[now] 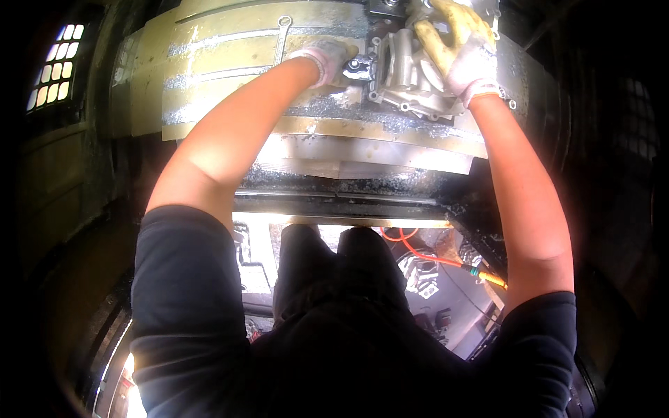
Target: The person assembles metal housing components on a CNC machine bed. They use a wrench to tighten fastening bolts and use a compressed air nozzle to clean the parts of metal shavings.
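Note:
A silver metal casting (418, 87) with bolt lugs along its rim lies on the worn metal machine table (223, 52). My right hand (463, 52), in a white and yellow work glove, rests on the casting's right side with its fingers spread. To the left, my gloved left hand (327, 59) is curled low over the table, right beside a dark clamp with a bolt (359, 66). Whatever its fingers hold is hidden by the hand. A combination wrench (282, 38) lies on the table just left of that hand, its ring end pointing away from me.
A second dark clamp block (385, 7) sits at the casting's far edge. Slots run across the table. Below its front ledge (390, 150), an orange hose (435, 258) hangs near several metal castings (420, 275) lower down. A barred window (56, 70) is at left.

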{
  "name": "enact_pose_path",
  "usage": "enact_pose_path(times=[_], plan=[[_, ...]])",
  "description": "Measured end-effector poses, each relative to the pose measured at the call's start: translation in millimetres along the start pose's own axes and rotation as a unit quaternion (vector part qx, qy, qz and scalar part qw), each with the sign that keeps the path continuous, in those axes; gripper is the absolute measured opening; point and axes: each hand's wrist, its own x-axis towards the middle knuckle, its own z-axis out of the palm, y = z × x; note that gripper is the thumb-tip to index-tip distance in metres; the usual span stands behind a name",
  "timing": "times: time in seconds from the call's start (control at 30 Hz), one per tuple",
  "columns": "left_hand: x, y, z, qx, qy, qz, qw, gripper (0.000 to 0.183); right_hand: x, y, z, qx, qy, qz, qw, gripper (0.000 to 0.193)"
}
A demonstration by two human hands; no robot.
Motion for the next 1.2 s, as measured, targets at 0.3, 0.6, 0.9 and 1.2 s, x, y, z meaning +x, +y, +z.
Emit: enact_pose_path(times=[0.3,0.6,0.9,1.2], plan=[[-23.3,54.3,-29.4,0.061,-0.033,-0.105,0.992,0.044,1.1,2.0,-0.7,0.051,-0.043,0.044,0.997,0.035],[-38.8,61.0,-37.2,0.045,0.03,-0.072,0.996,0.034,1.1,2.3,-2.4,0.026,-0.016,-0.011,0.999,0.038],[-3.9,16.6,-4.5,0.077,-0.012,0.081,0.994,0.035,7.6,-9.8,-16.8,0.001,-0.036,-0.045,0.998,0.043],[-76.0,-99.5,31.7,0.02,-0.016,-0.28,0.96,0.054,2.8,6.8,-10.2,0.013,-0.034,-0.049,0.998,0.047]])
